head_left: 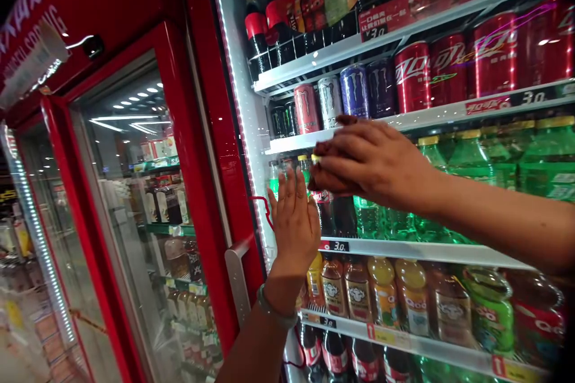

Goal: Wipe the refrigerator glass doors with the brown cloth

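The left hand point(294, 215), wearing a bracelet point(276, 309), was open, its fingers together and pointing up, flat against or very near the cooler's glass door point(377, 242). The right hand point(371, 158) reached in from the right, fingers together; whether it gripped the dark brown shape point(330, 182) at its fingertips, or that was a reflection, could not be told. The glass lay just beyond both hands, with shelved bottles and cans point(354, 93) behind. A red-framed cabinet point(175, 131) stood left.

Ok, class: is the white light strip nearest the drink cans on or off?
On: the white light strip shows a line of brightly glowing dots.
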The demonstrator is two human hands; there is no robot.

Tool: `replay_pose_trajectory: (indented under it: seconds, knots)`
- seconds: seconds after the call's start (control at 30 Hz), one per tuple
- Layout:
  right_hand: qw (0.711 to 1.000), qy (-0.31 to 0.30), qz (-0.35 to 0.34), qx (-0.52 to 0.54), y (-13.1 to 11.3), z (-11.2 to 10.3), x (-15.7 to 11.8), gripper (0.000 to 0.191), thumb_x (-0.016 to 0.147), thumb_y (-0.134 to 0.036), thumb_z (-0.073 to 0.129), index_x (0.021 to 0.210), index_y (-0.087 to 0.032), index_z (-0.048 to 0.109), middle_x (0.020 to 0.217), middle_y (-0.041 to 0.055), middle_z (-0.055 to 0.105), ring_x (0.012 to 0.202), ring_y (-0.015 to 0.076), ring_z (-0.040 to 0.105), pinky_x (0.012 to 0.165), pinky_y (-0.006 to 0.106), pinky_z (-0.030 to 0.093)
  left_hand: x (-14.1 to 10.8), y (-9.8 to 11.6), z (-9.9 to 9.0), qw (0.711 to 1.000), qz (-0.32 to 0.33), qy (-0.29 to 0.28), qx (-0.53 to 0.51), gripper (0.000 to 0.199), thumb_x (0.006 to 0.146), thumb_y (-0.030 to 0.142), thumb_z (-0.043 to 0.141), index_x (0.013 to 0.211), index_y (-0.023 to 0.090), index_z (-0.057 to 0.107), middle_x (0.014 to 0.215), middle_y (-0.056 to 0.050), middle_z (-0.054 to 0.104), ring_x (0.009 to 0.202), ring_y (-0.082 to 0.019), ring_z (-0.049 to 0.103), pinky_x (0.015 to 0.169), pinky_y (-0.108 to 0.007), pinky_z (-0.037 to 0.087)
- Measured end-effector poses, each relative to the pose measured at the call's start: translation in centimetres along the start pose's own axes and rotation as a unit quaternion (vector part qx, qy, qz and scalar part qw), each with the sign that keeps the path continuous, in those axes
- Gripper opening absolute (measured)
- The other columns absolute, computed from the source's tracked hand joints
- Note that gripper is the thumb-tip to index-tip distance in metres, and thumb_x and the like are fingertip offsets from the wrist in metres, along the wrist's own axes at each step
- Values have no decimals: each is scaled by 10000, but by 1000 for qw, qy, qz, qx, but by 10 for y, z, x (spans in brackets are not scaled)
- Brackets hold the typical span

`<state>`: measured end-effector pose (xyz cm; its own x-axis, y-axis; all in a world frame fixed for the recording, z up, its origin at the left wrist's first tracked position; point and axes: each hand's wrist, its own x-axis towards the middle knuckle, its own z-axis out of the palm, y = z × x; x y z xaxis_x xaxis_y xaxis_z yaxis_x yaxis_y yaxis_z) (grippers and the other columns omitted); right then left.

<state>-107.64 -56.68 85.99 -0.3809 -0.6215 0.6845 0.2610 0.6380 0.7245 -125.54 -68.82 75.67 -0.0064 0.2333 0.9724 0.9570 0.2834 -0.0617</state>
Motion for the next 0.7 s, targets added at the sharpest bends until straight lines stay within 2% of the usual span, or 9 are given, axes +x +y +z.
replay_pose_trajectory:
  seconds: [0.07, 0.1, 0.2, 0.27, 0.37, 0.47, 0.53, 0.63, 0.7]
  knots:
    - [999, 13, 49, 3, -5, 5, 8, 341, 980, -426, 642, 1283, -271, 668, 1319, 76, 690, 1278, 297, 575, 1111, 526, 469, -3, -7, -2, 1000, -12, 4, -3, 738, 1070, 206, 341, 1683, 307, -57, 1768, -65, 141, 1645, -241, 73, 1347, -604, 94]
    - [999, 8, 41, 12, -14, 7, 6, 329, 978, -418, 643, 1268, -267, 674, 1319, 74, 689, 1280, 300, 573, 1120, 532, 463, -6, -11, -3, 1000, -14, 2, -3, 738, 1071, 206, 343, 1683, 303, -57, 1766, -66, 146, 1643, -243, 79, 1347, -600, 97]
    - [995, -31, -81, 55, -52, 14, -11, 282, 968, -349, 641, 1225, -244, 688, 1293, 61, 699, 1257, 295, 589, 1143, 528, 450, -17, -25, -6, 1000, -3, -17, 2, 735, 1068, 196, 351, 1686, 285, -37, 1759, -82, 165, 1640, -249, 95, 1344, -591, 134]
    - [985, -44, -146, 75, -62, 20, -14, 272, 972, -332, 630, 1219, -234, 686, 1267, 59, 706, 1221, 281, 608, 1136, 509, 458, -21, -34, -7, 1000, 14, -21, 3, 731, 1067, 187, 354, 1688, 278, -20, 1753, -93, 190, 1640, -246, 108, 1341, -578, 174]
    - [988, -34, -133, 65, -43, 26, 10, 274, 995, -345, 614, 1246, -250, 666, 1290, 52, 697, 1238, 266, 595, 1124, 493, 461, -15, -41, -9, 1000, 27, 2, -3, 729, 1062, 177, 357, 1691, 276, 3, 1746, -98, 237, 1638, -239, 140, 1338, -558, 211]
    - [999, 7, -20, 26, -18, 31, 42, 298, 1012, -387, 595, 1272, -254, 654, 1315, 62, 686, 1270, 277, 564, 1130, 503, 444, 2, -44, -9, 999, 20, 36, -5, 722, 1058, 177, 360, 1694, 264, 28, 1742, -111, 253, 1636, -253, 158, 1337, -572, 205]
    - [999, 24, 19, 18, -14, 32, 51, 308, 1006, -405, 600, 1265, -249, 659, 1307, 75, 685, 1267, 287, 553, 1134, 513, 429, 13, -46, -7, 999, 16, 46, -4, 719, 1060, 191, 366, 1695, 260, 36, 1740, -121, 257, 1633, -258, 172, 1336, -571, 213]
    - [997, 11, -68, 25, -17, 34, 50, 252, 981, -352, 626, 1203, -243, 675, 1255, 70, 698, 1232, 287, 561, 1119, 499, 418, 28, -50, -6, 999, 17, 48, -9, 749, 1056, 239, 414, 1695, 265, 25, 1740, -129, 251, 1627, -260, 202, 1335, -561, 224]
    - [992, -1, -122, 19, -7, 34, 57, 233, 983, -330, 624, 1195, -250, 674, 1222, 54, 704, 1194, 269, 576, 1078, 462, 426, 40, -51, -7, 998, 29, 56, -9, 744, 1052, 253, 431, 1695, 268, 57, 1728, -121, 292, 1623, -259, 213, 1342, -569, 195]
